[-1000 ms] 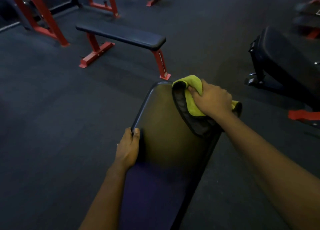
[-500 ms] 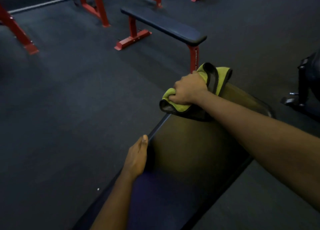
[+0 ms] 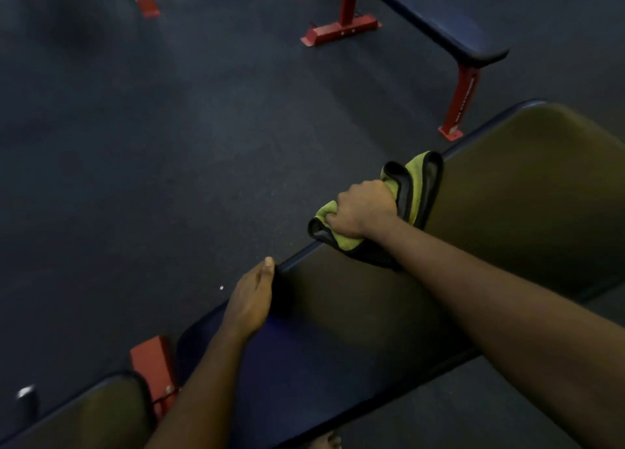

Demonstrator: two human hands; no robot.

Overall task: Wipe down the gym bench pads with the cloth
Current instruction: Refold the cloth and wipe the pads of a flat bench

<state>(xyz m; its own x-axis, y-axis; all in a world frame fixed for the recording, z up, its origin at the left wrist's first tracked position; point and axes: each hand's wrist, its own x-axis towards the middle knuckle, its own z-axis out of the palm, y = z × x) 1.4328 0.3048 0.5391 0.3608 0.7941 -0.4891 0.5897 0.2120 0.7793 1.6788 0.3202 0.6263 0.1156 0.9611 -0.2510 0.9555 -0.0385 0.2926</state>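
Note:
A long dark bench pad (image 3: 507, 195) runs diagonally from lower left to upper right. My right hand (image 3: 363, 210) grips a bunched yellow-green cloth with a dark border (image 3: 417, 191) and holds it against the pad's left edge. My left hand (image 3: 252, 301) rests on the same edge lower down, with the thumb along the rim and the fingers hidden over the side. A second, smaller pad (image 3: 98, 414) lies at the bottom left, separated from the long pad by a gap.
A red frame bracket (image 3: 154, 364) shows in the gap between the two pads. Another flat bench with red legs (image 3: 436, 19) stands at the upper right on the dark rubber floor (image 3: 152, 161). A small dark bottle-like object (image 3: 27, 401) stands at the far lower left.
My right hand has drawn the cloth from the pad's far end back along its left edge toward my left hand. The view has swung left and down; the left hand stays on the edge.

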